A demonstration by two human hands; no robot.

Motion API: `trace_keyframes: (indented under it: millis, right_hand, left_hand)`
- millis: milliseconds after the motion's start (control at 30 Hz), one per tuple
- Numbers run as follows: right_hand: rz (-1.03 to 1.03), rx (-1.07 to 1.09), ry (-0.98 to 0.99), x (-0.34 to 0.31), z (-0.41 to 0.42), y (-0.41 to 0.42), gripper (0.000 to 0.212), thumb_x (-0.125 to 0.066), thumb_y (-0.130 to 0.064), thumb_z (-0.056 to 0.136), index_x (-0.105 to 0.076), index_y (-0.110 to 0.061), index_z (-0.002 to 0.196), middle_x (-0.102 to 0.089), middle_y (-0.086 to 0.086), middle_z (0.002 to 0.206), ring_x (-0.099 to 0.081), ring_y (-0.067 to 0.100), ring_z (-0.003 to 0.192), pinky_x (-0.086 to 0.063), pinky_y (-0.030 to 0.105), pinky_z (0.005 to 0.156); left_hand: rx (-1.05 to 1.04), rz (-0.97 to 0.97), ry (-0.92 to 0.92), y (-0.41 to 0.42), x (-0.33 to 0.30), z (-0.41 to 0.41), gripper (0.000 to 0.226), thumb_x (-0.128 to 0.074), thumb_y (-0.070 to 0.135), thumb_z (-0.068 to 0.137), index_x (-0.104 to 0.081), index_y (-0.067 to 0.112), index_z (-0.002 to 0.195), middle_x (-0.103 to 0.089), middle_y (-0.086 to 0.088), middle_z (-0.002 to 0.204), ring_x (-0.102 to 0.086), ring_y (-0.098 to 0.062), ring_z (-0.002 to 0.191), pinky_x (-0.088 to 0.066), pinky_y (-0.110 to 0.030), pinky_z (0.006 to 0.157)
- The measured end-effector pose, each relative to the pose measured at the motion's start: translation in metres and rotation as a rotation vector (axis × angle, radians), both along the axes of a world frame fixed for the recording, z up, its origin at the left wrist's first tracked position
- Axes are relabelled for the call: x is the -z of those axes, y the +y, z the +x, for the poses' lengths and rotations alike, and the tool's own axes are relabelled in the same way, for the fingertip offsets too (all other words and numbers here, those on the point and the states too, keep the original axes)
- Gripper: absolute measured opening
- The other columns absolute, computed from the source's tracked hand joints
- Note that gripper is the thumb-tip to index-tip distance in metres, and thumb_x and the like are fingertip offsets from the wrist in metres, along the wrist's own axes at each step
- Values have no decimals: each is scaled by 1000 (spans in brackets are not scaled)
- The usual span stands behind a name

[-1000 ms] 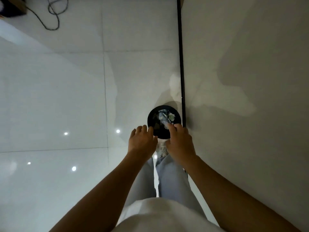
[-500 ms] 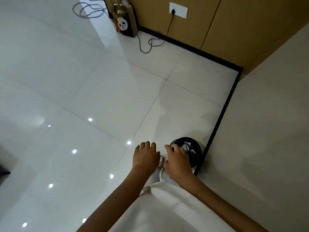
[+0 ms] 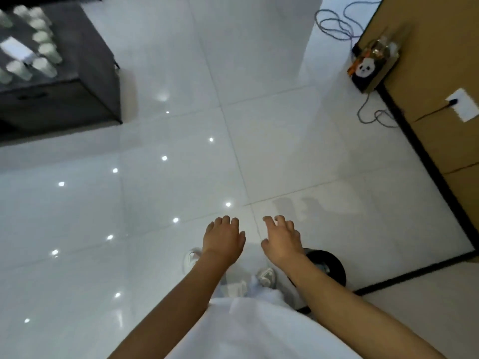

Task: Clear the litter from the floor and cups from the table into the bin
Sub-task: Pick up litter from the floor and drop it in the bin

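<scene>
Now that both hands, left (image 3: 224,239) and right (image 3: 282,242), have left the bin (image 3: 334,268) empty, fingers loosely apart, the table (image 3: 85,73) cups (image 3: 44,50) come next.

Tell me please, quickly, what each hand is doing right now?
Left hand: open, fingers relaxed, holding nothing.
Right hand: open, fingers loosely spread, holding nothing, above the white tiled floor near the round black bin.
</scene>
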State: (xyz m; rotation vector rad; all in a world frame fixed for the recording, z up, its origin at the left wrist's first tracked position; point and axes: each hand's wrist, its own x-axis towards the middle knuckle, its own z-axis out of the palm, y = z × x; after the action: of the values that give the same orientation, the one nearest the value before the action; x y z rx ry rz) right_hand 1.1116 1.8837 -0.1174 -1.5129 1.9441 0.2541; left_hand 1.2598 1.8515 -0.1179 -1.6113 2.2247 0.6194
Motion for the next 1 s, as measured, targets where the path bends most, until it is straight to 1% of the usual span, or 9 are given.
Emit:
trace_keyframes:
  millis: [133, 267, 300, 367, 467, 600, 767, 900, 1000]
  right_hand:
    - [-21, -194, -8, -3, 97, -37, 59, -49, -23, 94, -27, -24, 148, -30, 7, 149, -34, 27, 130, -34, 38, 106]
    - [-34, -337, -14, -4, 203, -68, 58, -49, -23, 93, -28, -24, 147, -31, 7, 149, -35, 27, 129, -35, 38, 105]
    - [-37, -384, -14, -3, 236, -76, 58, -49, -23, 93, -28, -24, 147, -31, 7, 149, -36, 28, 129, -36, 38, 105]
    - [-45, -436, -22, -4, 275, -86, 58, -50, -23, 92, -29, -25, 146, -32, 7, 148, -37, 27, 127, -36, 38, 103]
    - [-60, -569, -46, -5, 356, -100, 57, -51, -24, 91, -31, -25, 145, -34, 5, 146, -38, 26, 126, -38, 37, 100]
    - [-42, -729, -72, -7, 442, -117, 57, -50, -25, 92, -29, -26, 145, -32, 4, 147, -38, 25, 126, -38, 36, 99]
    - [-17, -885, -84, -7, 525, -151, 57, -51, -22, 93, -30, -25, 145, -32, 4, 149, -37, 25, 128, -38, 35, 103]
    - [-21, -1006, -54, -3, 590, -197, 53, -50, -24, 93, -32, -23, 143, -36, 5, 144, -42, 25, 122, -42, 35, 98]
    - [-17, -1067, -37, 0, 646, -242, 55, -49, -25, 94, -30, -23, 145, -36, 6, 143, -42, 27, 124, -42, 37, 99]
  left_hand:
    - [-199, 2, 1, -5, -1, 101, 41, -33, 39, 99, -46, 13, 128, -53, -5, 126, -47, -22, 116, -36, -32, 98]
    - [-357, 54, -12, -8, 1, 209, 42, -31, 39, 100, -44, 14, 131, -52, -6, 128, -47, -22, 118, -36, -32, 99]
    - [-403, 60, -17, -8, 1, 243, 42, -31, 39, 100, -44, 13, 131, -51, -6, 128, -47, -23, 118, -37, -33, 99]
    - [-462, 63, -22, -10, 0, 281, 42, -31, 39, 100, -44, 13, 131, -51, -7, 127, -47, -23, 118, -37, -33, 98]
    - [-586, 63, -22, -8, -4, 353, 43, -31, 39, 100, -44, 12, 131, -51, -7, 127, -47, -23, 117, -37, -33, 97]
    - [-722, 63, -25, -7, -5, 424, 43, -31, 40, 100, -44, 12, 132, -52, -7, 126, -48, -23, 117, -38, -32, 96]
    - [-898, 74, -5, -20, 0, 497, 43, -32, 39, 100, -45, 12, 130, -51, -7, 126, -47, -23, 116, -38, -32, 95]
    - [-1007, 85, 0, -50, 6, 556, 44, -32, 40, 99, -43, 13, 133, -50, -7, 128, -46, -24, 118, -37, -33, 96]
    - [-1075, 69, -5, -86, 8, 604, 45, -32, 40, 100, -42, 13, 134, -50, -7, 129, -46, -24, 119, -37, -33, 97]
